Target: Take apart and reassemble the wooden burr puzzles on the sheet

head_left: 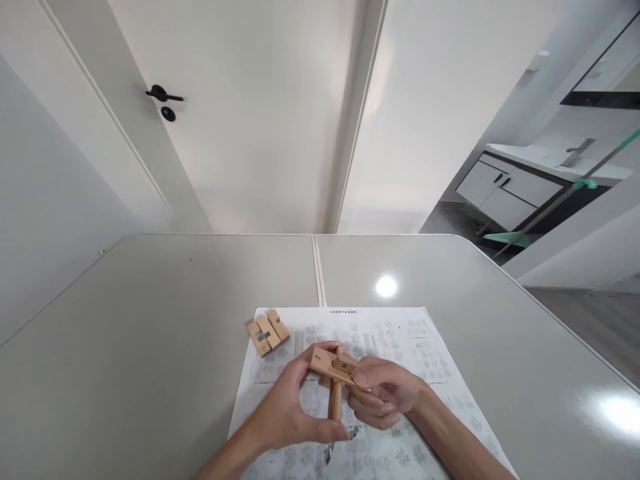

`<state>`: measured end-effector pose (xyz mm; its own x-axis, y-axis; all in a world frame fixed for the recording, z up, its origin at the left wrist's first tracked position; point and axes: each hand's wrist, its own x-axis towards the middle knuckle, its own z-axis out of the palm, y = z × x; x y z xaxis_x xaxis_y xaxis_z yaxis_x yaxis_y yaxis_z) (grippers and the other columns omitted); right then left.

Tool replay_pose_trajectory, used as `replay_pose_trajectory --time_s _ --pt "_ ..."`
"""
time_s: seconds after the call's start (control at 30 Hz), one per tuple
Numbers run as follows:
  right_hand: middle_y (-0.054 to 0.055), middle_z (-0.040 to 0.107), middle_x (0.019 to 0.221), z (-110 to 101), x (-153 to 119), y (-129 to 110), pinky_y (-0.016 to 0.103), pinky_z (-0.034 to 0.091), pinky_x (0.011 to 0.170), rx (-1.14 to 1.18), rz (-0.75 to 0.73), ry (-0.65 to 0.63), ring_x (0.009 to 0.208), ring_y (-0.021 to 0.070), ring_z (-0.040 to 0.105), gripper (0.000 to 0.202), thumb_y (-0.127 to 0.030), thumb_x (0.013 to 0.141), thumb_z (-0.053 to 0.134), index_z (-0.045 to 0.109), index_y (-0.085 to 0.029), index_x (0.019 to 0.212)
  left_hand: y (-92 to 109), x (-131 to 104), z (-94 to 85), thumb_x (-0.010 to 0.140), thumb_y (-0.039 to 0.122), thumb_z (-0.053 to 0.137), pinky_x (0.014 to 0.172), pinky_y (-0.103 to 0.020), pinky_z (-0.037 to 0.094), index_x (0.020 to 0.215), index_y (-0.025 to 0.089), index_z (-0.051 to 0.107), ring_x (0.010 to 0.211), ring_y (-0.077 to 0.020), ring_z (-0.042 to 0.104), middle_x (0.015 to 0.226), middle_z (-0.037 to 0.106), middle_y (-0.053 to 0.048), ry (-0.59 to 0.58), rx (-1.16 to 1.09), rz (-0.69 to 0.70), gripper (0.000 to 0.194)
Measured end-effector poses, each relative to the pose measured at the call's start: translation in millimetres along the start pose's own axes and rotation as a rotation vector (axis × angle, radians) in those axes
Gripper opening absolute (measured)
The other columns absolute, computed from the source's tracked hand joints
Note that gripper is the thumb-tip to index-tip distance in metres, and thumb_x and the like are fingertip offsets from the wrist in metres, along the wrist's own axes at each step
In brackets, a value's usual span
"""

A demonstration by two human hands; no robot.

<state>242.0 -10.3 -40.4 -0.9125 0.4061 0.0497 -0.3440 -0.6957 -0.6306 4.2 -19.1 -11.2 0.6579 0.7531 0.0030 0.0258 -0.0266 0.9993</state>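
Note:
Several joined wooden pieces (336, 368) are held between both hands above a printed sheet. My left hand (295, 403) wraps round them from the left, its thumb at the lower end of an upright piece and its fingers behind the top. From the right, my right hand (383, 390) pinches the flat top piece with thumb and fingers, the other fingers curled below. Notched wooden blocks (268, 332) lie side by side on the upper left corner of the printed sheet (420, 347), which shows rows of small diagrams.
The grey table (150, 347) has a seam (318, 270) running down from its far edge. Beyond stands a white door with a black handle (167, 95). At the right are a sink cabinet (510, 187) and a green-and-grey pole.

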Motion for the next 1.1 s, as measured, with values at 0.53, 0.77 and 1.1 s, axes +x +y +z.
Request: replay_pose_trajectory --time_s 0.53,0.77,1.1 --pt "-0.011 0.036 0.048 4.7 -8.9 -12.2 0.010 0.030 0.033 0.060 -0.354 0.133 0.031 0.0025 0.023 0.049 -0.040 0.109 0.055 0.047 -0.020 0.065 7.2 3.7 -1.7 0.076 0.062 0.086 0.111 -0.052 0.049 0.150 0.025 0.051 0.129 -0.0357 0.060 0.141 0.061 -0.015 0.016 -0.045 -0.100 0.090" --pt "-0.011 0.042 0.054 4.1 -6.4 -9.4 0.012 0.029 0.031 -0.025 -0.325 0.313 0.033 0.0037 0.028 0.041 -0.044 0.110 0.053 0.054 -0.019 0.077 7.0 6.6 -9.3 0.098 0.080 0.045 0.106 -0.051 0.050 0.138 0.023 0.062 0.103 -0.0284 0.070 0.134 0.069 -0.014 0.074 -0.386 -0.066 0.072" --pt "-0.007 0.050 0.056 10.6 -3.9 -10.4 0.015 0.032 0.023 -0.052 0.089 0.507 0.035 0.0066 0.039 0.050 -0.065 0.103 0.056 0.062 -0.018 0.086 12.1 8.8 -8.2 0.100 0.082 0.030 0.092 -0.040 0.048 0.121 0.019 0.076 0.084 -0.0246 0.065 0.108 0.076 -0.012 0.192 -0.690 -0.150 0.081"
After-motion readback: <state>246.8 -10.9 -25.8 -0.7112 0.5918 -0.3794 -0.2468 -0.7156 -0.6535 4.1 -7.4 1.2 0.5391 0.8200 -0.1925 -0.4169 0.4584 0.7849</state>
